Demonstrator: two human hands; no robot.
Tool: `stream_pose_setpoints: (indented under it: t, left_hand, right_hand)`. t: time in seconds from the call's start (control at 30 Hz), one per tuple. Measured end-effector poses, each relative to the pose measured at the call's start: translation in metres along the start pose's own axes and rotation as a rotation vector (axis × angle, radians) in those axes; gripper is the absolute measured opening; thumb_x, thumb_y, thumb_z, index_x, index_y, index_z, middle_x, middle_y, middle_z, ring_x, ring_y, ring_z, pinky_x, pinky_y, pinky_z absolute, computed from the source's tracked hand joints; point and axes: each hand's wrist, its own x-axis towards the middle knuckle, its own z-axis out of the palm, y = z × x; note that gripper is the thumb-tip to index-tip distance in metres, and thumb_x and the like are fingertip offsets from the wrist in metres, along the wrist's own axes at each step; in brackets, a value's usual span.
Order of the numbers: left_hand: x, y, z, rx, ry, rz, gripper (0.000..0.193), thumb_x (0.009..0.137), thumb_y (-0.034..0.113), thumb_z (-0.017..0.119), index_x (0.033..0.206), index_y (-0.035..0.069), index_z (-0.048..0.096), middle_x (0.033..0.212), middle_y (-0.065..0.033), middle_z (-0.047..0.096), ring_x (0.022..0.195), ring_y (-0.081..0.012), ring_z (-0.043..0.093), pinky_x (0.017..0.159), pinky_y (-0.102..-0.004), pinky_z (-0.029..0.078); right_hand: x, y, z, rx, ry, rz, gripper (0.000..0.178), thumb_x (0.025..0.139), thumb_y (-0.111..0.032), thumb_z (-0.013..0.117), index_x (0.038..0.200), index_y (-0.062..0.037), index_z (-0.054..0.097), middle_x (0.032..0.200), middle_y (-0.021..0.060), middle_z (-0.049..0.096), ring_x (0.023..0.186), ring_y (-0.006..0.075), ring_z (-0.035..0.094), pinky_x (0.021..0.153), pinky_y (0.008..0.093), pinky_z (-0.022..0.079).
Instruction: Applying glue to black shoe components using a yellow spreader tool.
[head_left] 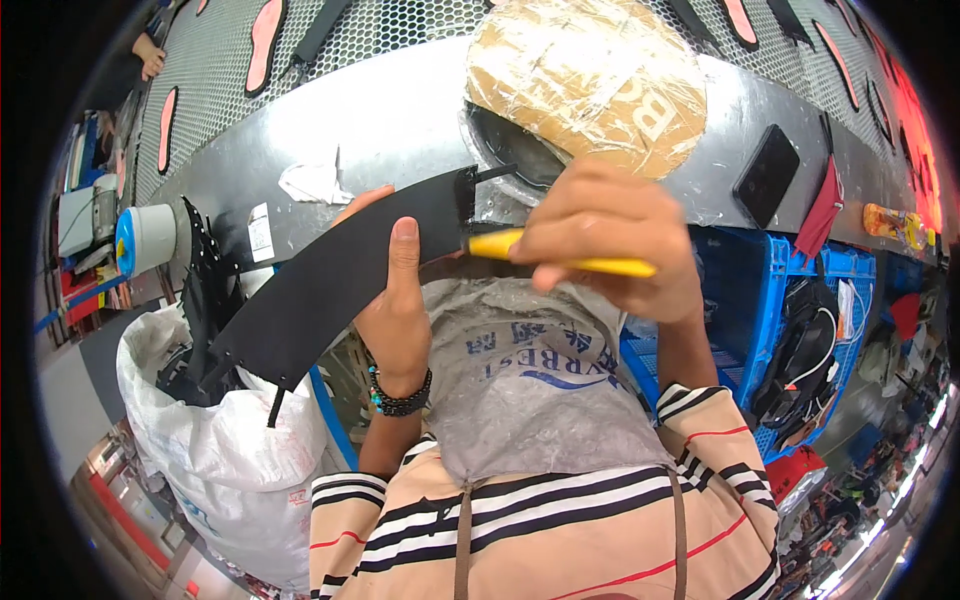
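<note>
My left hand (397,325) grips a long, curved black strip of sheet material (340,265), thumb on its upper face and fingers beneath. Thin black tabs stick out at both ends of the strip. In my right hand (615,235), slightly blurred, is a yellow-handled brush (495,245). Its tip meets the strip's right end; the bristles are hard to make out. Just beyond that end sits a dark bowl (510,145), partly covered by a round cardboard piece (590,80) wrapped in clear tape.
A metal ledge (400,110) borders a mesh conveyor (400,30) carrying pink-and-black sole-shaped pieces. A phone (767,177) lies right. At left, a white sack (230,450) holds black pieces; a blue crate (740,310) stands right. Another person's hand (150,57) shows far left.
</note>
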Motion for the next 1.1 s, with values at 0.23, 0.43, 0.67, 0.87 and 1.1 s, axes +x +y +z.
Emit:
stream_pose_setpoints:
  t: [0.23, 0.43, 0.67, 0.87, 1.1]
  left_hand:
    - [0.003, 0.003, 0.005, -0.054, -0.005, 0.014, 0.033, 0.100, 0.012, 0.058, 0.130, -0.001, 0.050, 0.112, -0.0115, 0.059, 0.093, -0.0179, 0.064, 0.072, -0.0321, 0.061]
    - [-0.002, 0.016, 0.021, -0.238, 0.072, -0.084, 0.033, 0.101, 0.011, 0.054, 0.131, -0.002, 0.049, 0.117, -0.0137, 0.057, 0.095, -0.0204, 0.064, 0.071, -0.0342, 0.062]
    - [-0.004, 0.016, 0.025, -0.183, 0.162, 0.072, 0.031, 0.102, 0.012, 0.052, 0.127, -0.005, 0.047, 0.112, -0.0173, 0.056, 0.091, -0.0232, 0.065, 0.071, -0.0349, 0.063]
    - [-0.006, 0.014, 0.021, -0.220, 0.142, 0.110, 0.033, 0.100, 0.012, 0.055, 0.127, -0.005, 0.046, 0.113, -0.0175, 0.056, 0.091, -0.0232, 0.064, 0.070, -0.0352, 0.063]
    - [-0.012, 0.013, 0.008, -0.218, 0.090, 0.063, 0.032, 0.099, 0.010, 0.056, 0.126, -0.004, 0.048, 0.113, -0.0147, 0.057, 0.095, -0.0198, 0.061, 0.080, -0.0310, 0.056]
  right_hand:
    - [-0.004, -0.002, 0.010, -0.056, 0.020, -0.059, 0.020, 0.072, -0.012, 0.081, 0.088, -0.0073, 0.070, 0.083, 0.0031, 0.064, 0.076, 0.0222, 0.058, 0.063, 0.0313, 0.048]
    - [-0.009, -0.011, 0.020, 0.058, 0.512, 0.146, 0.018, 0.082, -0.004, 0.075, 0.098, -0.0047, 0.069, 0.089, 0.0073, 0.063, 0.076, 0.0190, 0.060, 0.065, 0.0283, 0.048]
    - [-0.018, 0.003, 0.028, -0.048, 0.471, 0.004, 0.029, 0.077, 0.011, 0.064, 0.102, -0.0018, 0.065, 0.090, 0.0130, 0.064, 0.071, 0.0202, 0.063, 0.062, 0.0292, 0.052]
    - [-0.019, -0.001, 0.032, -0.035, 0.423, 0.036, 0.021, 0.082, 0.009, 0.062, 0.101, -0.0009, 0.065, 0.090, 0.0123, 0.066, 0.081, 0.0227, 0.065, 0.069, 0.0304, 0.052]
    - [0.004, -0.006, 0.032, -0.066, 0.368, -0.102, 0.025, 0.079, 0.009, 0.065, 0.103, -0.0007, 0.064, 0.097, 0.0158, 0.066, 0.083, 0.0280, 0.066, 0.074, 0.0348, 0.053]
